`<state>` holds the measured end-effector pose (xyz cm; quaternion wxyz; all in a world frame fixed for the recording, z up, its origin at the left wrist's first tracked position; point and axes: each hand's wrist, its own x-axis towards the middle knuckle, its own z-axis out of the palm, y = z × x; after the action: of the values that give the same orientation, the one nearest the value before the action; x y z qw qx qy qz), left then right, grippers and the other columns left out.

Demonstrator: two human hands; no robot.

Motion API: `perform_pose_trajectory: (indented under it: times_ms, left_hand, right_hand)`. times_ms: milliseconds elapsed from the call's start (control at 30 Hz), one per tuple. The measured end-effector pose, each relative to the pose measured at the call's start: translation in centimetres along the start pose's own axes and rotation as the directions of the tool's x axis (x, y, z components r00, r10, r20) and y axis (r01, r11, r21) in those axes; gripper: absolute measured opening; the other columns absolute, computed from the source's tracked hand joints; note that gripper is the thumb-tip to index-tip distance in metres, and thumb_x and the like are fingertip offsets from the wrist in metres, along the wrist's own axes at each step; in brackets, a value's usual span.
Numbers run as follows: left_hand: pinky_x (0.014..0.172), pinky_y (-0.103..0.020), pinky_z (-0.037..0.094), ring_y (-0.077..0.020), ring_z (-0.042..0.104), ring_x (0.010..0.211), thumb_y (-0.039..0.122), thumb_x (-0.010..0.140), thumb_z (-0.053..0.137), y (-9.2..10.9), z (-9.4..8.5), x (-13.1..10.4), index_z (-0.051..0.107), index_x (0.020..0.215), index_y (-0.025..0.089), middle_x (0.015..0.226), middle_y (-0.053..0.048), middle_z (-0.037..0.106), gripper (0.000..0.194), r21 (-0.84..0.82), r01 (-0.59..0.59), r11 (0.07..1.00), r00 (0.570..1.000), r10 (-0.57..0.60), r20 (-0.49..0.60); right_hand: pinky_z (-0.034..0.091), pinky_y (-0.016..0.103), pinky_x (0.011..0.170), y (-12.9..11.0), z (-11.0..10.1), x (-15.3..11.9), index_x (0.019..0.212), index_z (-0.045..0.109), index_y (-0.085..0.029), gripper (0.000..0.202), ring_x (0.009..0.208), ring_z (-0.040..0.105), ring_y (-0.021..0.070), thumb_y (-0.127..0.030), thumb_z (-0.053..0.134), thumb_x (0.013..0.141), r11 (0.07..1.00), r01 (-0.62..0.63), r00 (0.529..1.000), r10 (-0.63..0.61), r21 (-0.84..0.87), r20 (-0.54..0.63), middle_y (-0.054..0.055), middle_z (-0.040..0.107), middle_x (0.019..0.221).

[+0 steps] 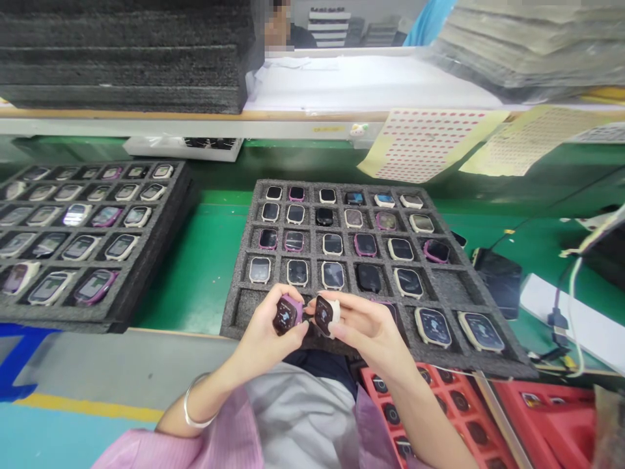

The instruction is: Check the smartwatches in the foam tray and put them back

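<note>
Pinching a purple watch (289, 314) between thumb and curled fingers, the left hand (267, 332) holds it above the front edge of the foam tray (446, 286). The right hand (371, 324), thumb and fingers likewise closed, grips a white watch (323, 315) just beside it; both screens show. Whether the two touch, I cannot tell. More watches (333, 275) sit in the tray's compartments. A red tray (471, 388) lies by the right forearm.

Lower centre of frame: lilac-pink outer garment (229, 430), light-grey garment (303, 410) between its sides. Left wrist (208, 398): slim silver bangle (187, 415).
</note>
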<state>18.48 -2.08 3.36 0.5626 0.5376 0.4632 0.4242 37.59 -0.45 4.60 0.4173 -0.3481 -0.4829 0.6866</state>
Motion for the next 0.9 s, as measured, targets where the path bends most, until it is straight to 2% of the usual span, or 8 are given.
perform_pose_trajectory:
  times_ms: [133,300,433,533,667,800,900]
  left_hand:
    - [0.052,-0.019,0.033,-0.0063,0.039,0.054,0.007,0.075,0.057,0.19,-0.02,-0.04,0.046,0.092,0.021,0.073,0.006,0.044,0.025,0.031,-0.008,0.999,1.0,0.008,0.008]
    - [0.055,-0.02,0.034,-0.0075,0.041,0.056,0.009,0.076,0.058,0.34,-0.02,-0.01,0.045,0.092,0.021,0.073,0.006,0.043,0.024,0.026,-0.019,0.999,1.0,0.018,0.011]
    - [0.057,-0.02,0.034,-0.0083,0.04,0.06,0.007,0.073,0.058,0.35,-0.01,0.06,0.045,0.086,0.02,0.072,0.006,0.043,0.023,0.057,-0.044,0.997,0.999,0.044,0.001]
    - [0.054,-0.019,0.033,-0.0074,0.039,0.056,0.009,0.075,0.057,0.33,0.0,0.12,0.044,0.088,0.021,0.072,0.007,0.043,0.022,0.008,-0.023,1.0,1.0,0.023,0.009]
    - [0.057,-0.019,0.033,-0.008,0.04,0.062,0.003,0.071,0.057,0.3,-0.03,0.12,0.045,0.085,0.021,0.072,0.007,0.043,0.025,0.061,-0.057,0.997,0.998,0.058,-0.009]
    - [0.055,-0.019,0.033,-0.0074,0.039,0.058,0.007,0.076,0.057,0.18,-0.01,0.06,0.043,0.09,0.022,0.072,0.007,0.042,0.024,0.003,-0.015,1.0,1.0,0.015,0.0]
    - [0.055,-0.019,0.033,-0.0073,0.038,0.058,0.005,0.075,0.057,0.11,0.02,0.08,0.043,0.088,0.022,0.072,0.007,0.042,0.025,0.026,-0.027,0.999,1.0,0.027,-0.006]
  right_hand:
    - [0.055,0.04,0.091,0.0,0.06,-0.07,0.111,0.069,-0.023,0.034,0.101,0.068,0.0267,-0.02,0.074,0.078,0.999,0.0,0.999,-0.001,0.032,0.037,0.009,0.074,0.103]
    - [0.054,0.04,0.091,-0.09,0.25,-0.22,0.111,0.069,-0.023,0.034,0.1,0.069,0.0267,-0.02,0.074,0.078,0.999,0.005,1.0,-0.004,0.045,-0.01,0.009,0.074,0.102]
    - [0.055,0.039,0.09,-0.02,0.0,-0.05,0.109,0.069,-0.022,0.032,0.098,0.069,0.0258,-0.018,0.074,0.078,0.999,0.014,0.998,-0.015,0.03,0.057,0.009,0.073,0.103]
    - [0.055,0.039,0.09,0.11,-0.18,0.05,0.11,0.068,-0.02,0.033,0.099,0.069,0.0265,-0.019,0.074,0.078,0.999,0.03,0.998,-0.031,0.016,0.059,0.01,0.073,0.103]
    - [0.055,0.037,0.09,0.27,-0.22,0.05,0.11,0.068,-0.021,0.032,0.1,0.069,0.0253,-0.017,0.073,0.079,0.998,0.055,0.996,-0.055,0.01,0.073,0.01,0.072,0.106]
    - [0.056,0.035,0.089,0.36,-0.19,0.03,0.111,0.067,-0.022,0.032,0.1,0.069,0.0241,-0.016,0.072,0.08,0.998,0.064,0.994,-0.065,0.017,0.084,0.009,0.072,0.105]
    - [0.056,0.037,0.09,0.38,-0.15,0.04,0.11,0.068,-0.021,0.032,0.102,0.068,0.0253,-0.018,0.073,0.079,0.998,0.056,0.996,-0.056,0.002,0.074,0.01,0.072,0.107]
